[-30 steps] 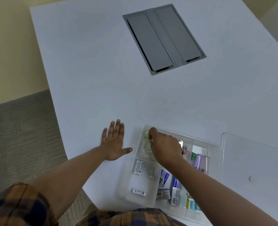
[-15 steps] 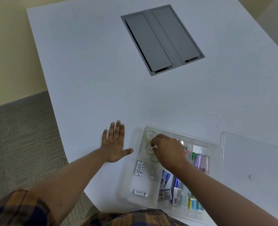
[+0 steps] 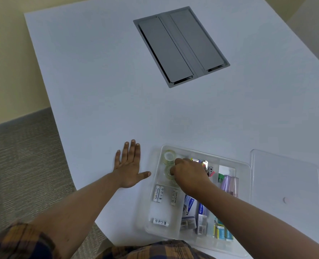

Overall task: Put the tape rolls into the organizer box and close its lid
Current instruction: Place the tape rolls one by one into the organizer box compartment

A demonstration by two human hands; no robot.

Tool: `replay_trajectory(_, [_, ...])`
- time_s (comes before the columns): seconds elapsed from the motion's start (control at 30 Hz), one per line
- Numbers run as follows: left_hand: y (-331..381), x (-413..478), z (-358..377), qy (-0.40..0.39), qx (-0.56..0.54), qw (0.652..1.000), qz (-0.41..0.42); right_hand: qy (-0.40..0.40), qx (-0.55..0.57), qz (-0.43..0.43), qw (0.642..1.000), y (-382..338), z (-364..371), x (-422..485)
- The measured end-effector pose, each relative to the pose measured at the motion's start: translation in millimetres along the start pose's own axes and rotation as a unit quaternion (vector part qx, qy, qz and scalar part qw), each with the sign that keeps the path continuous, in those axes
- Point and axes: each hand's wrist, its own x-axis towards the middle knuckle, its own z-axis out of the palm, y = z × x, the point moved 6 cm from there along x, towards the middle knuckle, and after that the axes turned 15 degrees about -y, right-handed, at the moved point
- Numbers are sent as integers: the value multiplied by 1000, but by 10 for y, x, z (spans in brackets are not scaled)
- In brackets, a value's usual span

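Tape rolls [image 3: 169, 156] sit in the far left compartment of the clear organizer box [image 3: 235, 165], which rests on the white tabletop [image 3: 99, 90]. One roll lies free at the far end; the right hand [image 3: 189, 176] reaches into that compartment over a second roll, fingers curled down around it, apparently pinching it, though the grip itself is hidden. The left hand [image 3: 128, 168] lies flat and spread on the tabletop just beside the box. Such rolls look light, stiff and smooth, so they should handle best pinched across the outer rim or through the core. The clear lid [image 3: 285, 176] lies flat just right of the box, likely thin and a bit flexible; lifting it by an edge seems sensible.
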Motion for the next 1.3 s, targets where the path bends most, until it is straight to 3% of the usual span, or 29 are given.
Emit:
replay_trajectory(0.23, [-9, 5, 10, 3, 0, 1000, 4, -12, -14, 4, 1000, 42, 3, -82])
replay_trajectory(0.6, [2, 3, 3, 1, 1, 1000, 3, -172, -81, 18, 982, -83, 81, -35])
replay_trajectory(1.0, [-2, 8, 13, 5, 1, 1000, 3, -208, -74, -2, 975, -157, 107, -15])
replay_trajectory(1.17, [-5, 14, 19, 12, -2, 1000, 2, -172, -39, 3, 984, -149, 73, -66])
replay_trajectory(1.3, [-4, 24, 19, 19, -3, 1000, 6, -61, 43, 20, 997, -106, -33, -164])
